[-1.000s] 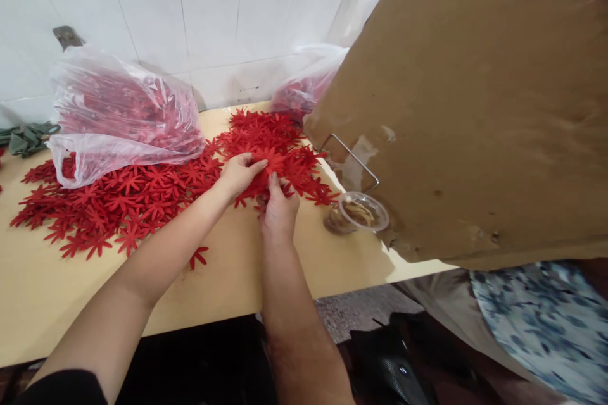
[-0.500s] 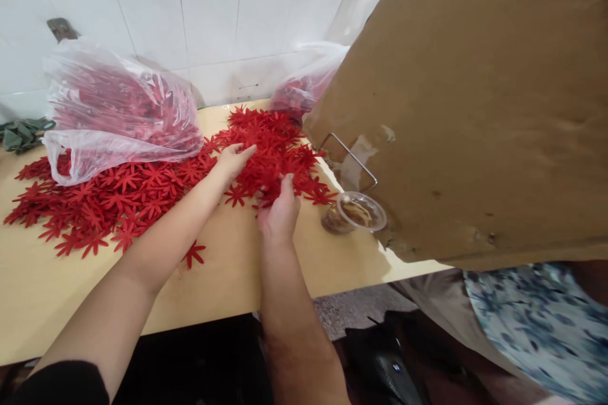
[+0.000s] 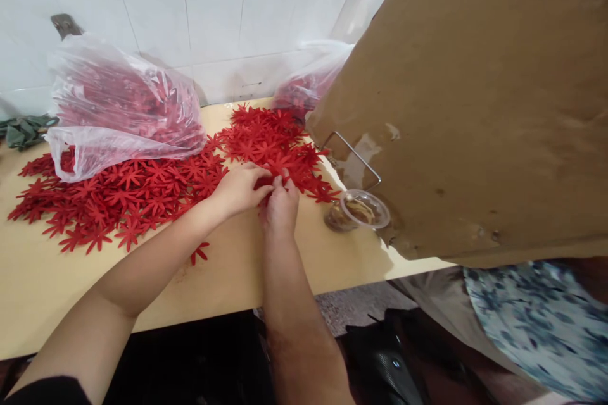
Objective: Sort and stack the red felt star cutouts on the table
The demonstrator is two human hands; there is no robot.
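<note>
Many red star-shaped pieces [image 3: 270, 136] lie heaped at the centre of the table, with a wider pile of them [image 3: 128, 193] to the left. My left hand [image 3: 244, 188] bends at the near edge of the central heap, thumb and fingers closed together against my right hand. My right hand [image 3: 281, 205] is closed too, its fingertips pinching at a bit of red beside the left fingertips. The fingers largely cover what lies between them, but red petals show there. One loose red piece [image 3: 199, 253] rests below my left forearm.
A clear plastic bag [image 3: 128, 107] of red pieces sits on the left pile, another [image 3: 304, 85] behind the heap. A plastic cup [image 3: 358, 210] stands by a large brown board [image 3: 475, 107] at right. Green leaves [image 3: 23, 131] lie far left. Patterned cloth [image 3: 546, 323] shows lower right.
My left hand has come down and right from above the heap to meet my right hand, its fingers now closed. My right hand has stayed nearly in place.
</note>
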